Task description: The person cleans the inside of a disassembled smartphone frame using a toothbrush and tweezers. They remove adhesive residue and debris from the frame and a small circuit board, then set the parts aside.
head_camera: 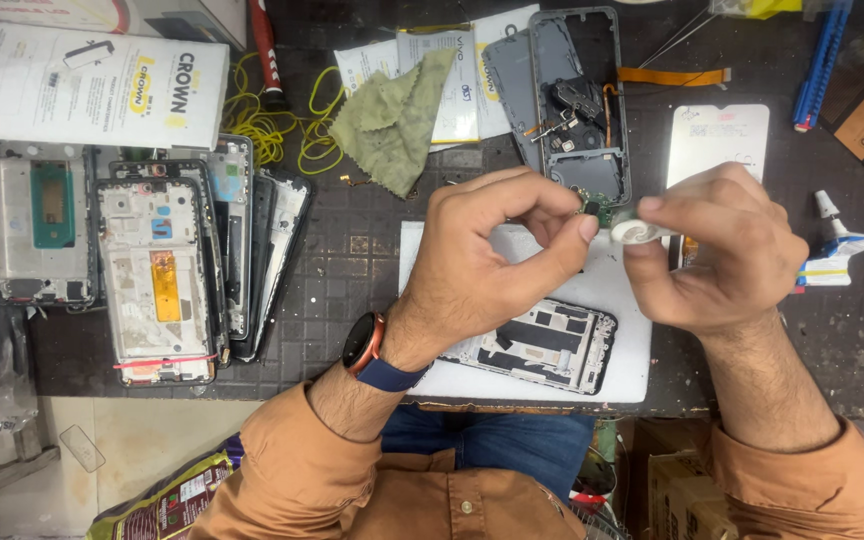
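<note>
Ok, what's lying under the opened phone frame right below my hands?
The opened phone frame lies on a white sheet, which rests on the dark grid mat. The left hand covers the frame's upper left part, so what lies there cannot be seen.

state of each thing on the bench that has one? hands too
left hand: pinched on small green circuit board
right hand: pinched on white tape roll
phone frame: opened, flat on white mat
grey back cover: off, inside up
green cloth: crumpled
stacked phone frames: stripped, rubber-banded
</note>
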